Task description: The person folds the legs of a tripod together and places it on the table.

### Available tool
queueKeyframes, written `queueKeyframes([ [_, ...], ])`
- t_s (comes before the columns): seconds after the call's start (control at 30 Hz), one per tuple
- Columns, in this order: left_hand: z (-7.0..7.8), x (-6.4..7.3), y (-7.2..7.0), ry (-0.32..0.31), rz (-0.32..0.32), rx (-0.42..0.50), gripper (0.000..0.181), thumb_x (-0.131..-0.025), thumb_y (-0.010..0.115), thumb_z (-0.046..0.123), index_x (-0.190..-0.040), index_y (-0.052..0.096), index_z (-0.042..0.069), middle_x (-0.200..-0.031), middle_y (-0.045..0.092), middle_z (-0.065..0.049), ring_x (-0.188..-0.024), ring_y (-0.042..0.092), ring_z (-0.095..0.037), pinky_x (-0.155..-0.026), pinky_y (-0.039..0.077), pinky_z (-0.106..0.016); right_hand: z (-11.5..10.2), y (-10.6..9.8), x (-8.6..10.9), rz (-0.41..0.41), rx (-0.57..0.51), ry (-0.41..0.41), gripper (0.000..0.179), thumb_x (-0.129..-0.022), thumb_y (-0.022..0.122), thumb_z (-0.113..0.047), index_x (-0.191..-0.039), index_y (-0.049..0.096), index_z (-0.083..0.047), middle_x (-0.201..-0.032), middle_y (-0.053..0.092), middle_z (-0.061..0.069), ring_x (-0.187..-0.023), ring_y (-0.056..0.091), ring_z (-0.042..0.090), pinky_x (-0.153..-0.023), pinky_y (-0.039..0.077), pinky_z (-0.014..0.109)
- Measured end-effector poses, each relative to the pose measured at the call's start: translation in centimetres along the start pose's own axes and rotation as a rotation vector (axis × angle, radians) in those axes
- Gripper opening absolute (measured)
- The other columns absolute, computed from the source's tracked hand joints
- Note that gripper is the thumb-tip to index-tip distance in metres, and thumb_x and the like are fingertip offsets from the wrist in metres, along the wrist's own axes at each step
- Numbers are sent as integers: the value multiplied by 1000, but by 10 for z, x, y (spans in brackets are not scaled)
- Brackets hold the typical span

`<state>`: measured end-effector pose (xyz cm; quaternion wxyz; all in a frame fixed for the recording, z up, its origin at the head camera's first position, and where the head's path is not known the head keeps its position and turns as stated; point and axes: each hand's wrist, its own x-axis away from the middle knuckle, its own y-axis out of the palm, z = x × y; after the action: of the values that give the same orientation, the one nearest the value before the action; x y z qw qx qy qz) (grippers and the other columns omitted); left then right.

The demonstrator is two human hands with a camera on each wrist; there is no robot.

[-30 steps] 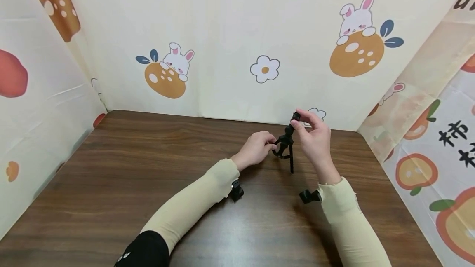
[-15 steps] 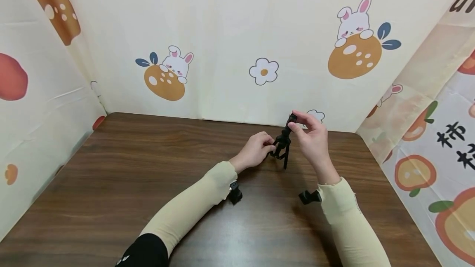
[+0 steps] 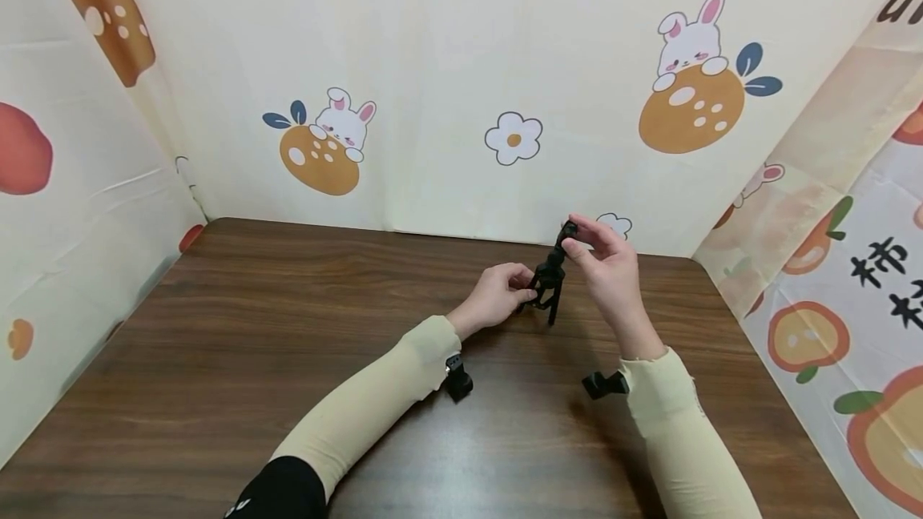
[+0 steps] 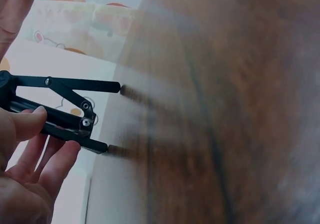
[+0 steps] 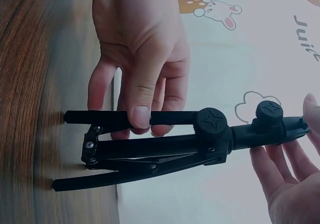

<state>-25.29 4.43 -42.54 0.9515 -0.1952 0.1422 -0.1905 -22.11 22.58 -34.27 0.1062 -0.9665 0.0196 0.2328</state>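
Note:
A small black tripod (image 3: 550, 277) is held between both hands over the back right of the table, leaning a little to the right. My left hand (image 3: 493, 295) pinches one of its legs (image 5: 172, 117) between thumb and fingers. My right hand (image 3: 611, 271) grips the narrow top end (image 5: 295, 127) with thumb and fingertips. Two round knobs, one on the collar (image 5: 211, 121) and one higher up (image 5: 269, 112), show in the right wrist view. Hinged braces (image 4: 75, 95) join the legs to the centre tube, and the rubber feet come right down by the tabletop.
The brown wood-grain table (image 3: 324, 359) runs back to a cream curtain (image 3: 433, 38) printed with rabbits and fruit. More printed cloth hangs along the left and right sides. A black wrist camera (image 3: 457, 379) sits below the left cuff, another (image 3: 604, 384) beside the right.
The tripod has shifted slightly left, and its legs look closer together. My left hand's fingers have moved along the leg, while my right hand keeps its grip on the top.

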Motion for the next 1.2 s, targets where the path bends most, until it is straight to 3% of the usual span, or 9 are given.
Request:
queueKeyframes([
  [0.33,-3,0,3,14,3,21,13,-92,72,9,-105,72,7,-99,69,3,-94,64,-10,-83,51,-27,1,-8,4,-21,18,51,46,-97,67,-16,-141,57,-9,-136,59,14,-124,54,15,-99,43,23],
  [0.63,-2,0,2,16,0,30,13,-93,71,9,-106,71,7,-102,70,2,-97,65,-11,-84,51,-28,22,-19,20,-30,-3,86,43,-98,66,-14,-138,58,-2,-128,65,13,-113,62,11,-91,48,20],
  [0.8,-2,-1,2,19,-1,19,13,-93,71,8,-106,71,6,-102,71,1,-97,66,-13,-84,51,-28,42,-23,31,-63,16,193,41,-100,63,-17,-136,58,2,-130,61,21,-110,64,13,-89,52,28],
  [0.93,-2,-1,1,21,1,16,12,-93,71,8,-106,71,7,-101,70,1,-97,66,-12,-84,51,-27,55,-22,40,-100,128,286,39,-99,65,-18,-132,62,1,-127,64,20,-102,66,11,-81,55,27],
  [1.07,1,0,1,18,-1,24,12,-94,70,7,-106,71,6,-102,70,1,-96,66,-12,-85,50,-27,63,-20,45,-153,238,371,34,-97,67,-20,-127,67,-3,-119,69,16,-92,68,18,-73,55,25],
  [1.2,2,1,2,14,2,22,11,-94,69,7,-105,70,8,-102,70,1,-96,66,-11,-84,50,-26,64,-17,46,-214,283,439,30,-95,70,-18,-121,70,-2,-111,71,15,-86,68,24,-71,54,27],
])
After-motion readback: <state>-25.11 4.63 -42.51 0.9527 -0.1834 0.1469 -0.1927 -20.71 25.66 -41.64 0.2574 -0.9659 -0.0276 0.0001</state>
